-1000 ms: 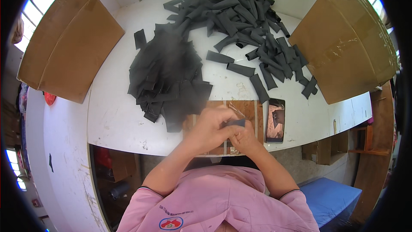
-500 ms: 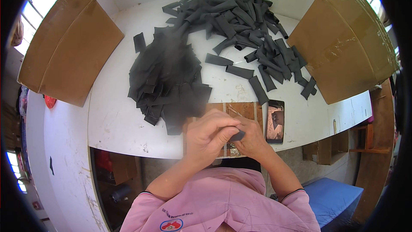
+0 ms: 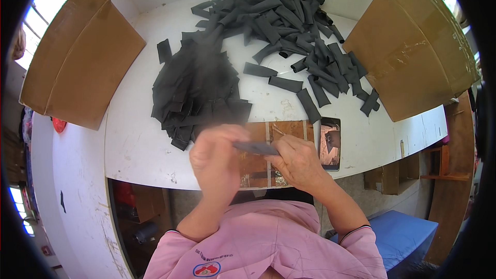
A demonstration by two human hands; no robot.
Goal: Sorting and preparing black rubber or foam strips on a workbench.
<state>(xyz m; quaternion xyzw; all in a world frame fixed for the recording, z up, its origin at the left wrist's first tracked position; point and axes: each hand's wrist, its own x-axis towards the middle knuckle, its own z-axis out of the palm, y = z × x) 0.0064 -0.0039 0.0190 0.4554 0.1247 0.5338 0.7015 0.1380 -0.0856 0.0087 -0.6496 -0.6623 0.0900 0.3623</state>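
Both hands meet over the near edge of the white table (image 3: 129, 139). My left hand (image 3: 217, 157) and my right hand (image 3: 297, 160) pinch the two ends of one dark flat strip (image 3: 257, 148), held level above a brown board (image 3: 271, 147). The left hand is blurred. Just beyond the hands lies a heap of flat black strips (image 3: 199, 90). Farther back and to the right spreads a looser pile of curled black strips (image 3: 289, 26).
A phone (image 3: 330, 143) lies to the right of the brown board. Large cardboard sheets lean at the far left (image 3: 77, 57) and far right (image 3: 413, 51). A blue seat (image 3: 403, 237) and a wooden frame (image 3: 434, 165) sit below the table's right edge.
The hands have spread slightly apart, and the dark strip now shows stretched flat between them; earlier it was bunched inside the fingers. The piles have not moved.
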